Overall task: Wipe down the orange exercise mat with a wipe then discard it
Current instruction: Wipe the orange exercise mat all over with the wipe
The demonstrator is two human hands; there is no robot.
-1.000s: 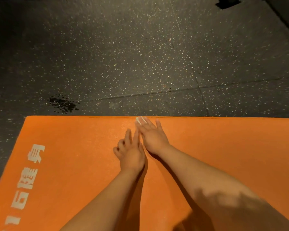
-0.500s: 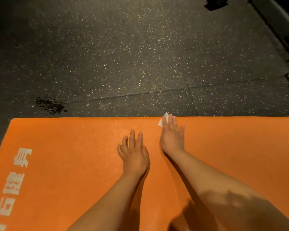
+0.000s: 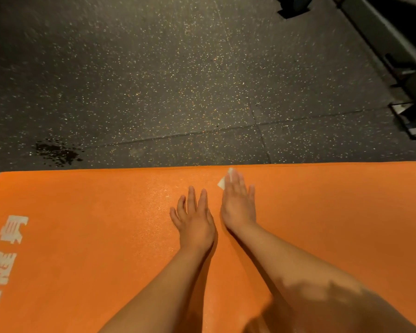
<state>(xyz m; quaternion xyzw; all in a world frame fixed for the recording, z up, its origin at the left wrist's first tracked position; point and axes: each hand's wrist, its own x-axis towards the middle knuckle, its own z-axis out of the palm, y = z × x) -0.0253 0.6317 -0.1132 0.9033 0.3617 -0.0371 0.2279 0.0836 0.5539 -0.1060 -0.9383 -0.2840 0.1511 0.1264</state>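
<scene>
The orange exercise mat (image 3: 82, 224) lies flat on the dark speckled floor (image 3: 154, 80) in the head view, its long axis running left to right, with the white-lettered (image 3: 12, 229) short end at the left. The right hand (image 3: 238, 205), fingers straight and together, presses a white wipe (image 3: 222, 183) onto the mat close to its far long edge. The left hand (image 3: 195, 222) rests palm down on the mat just beside it, fingers straight and slightly spread, holding nothing.

left hand (image 3: 194, 221) flat, right hand (image 3: 238, 205) flat alongside
</scene>
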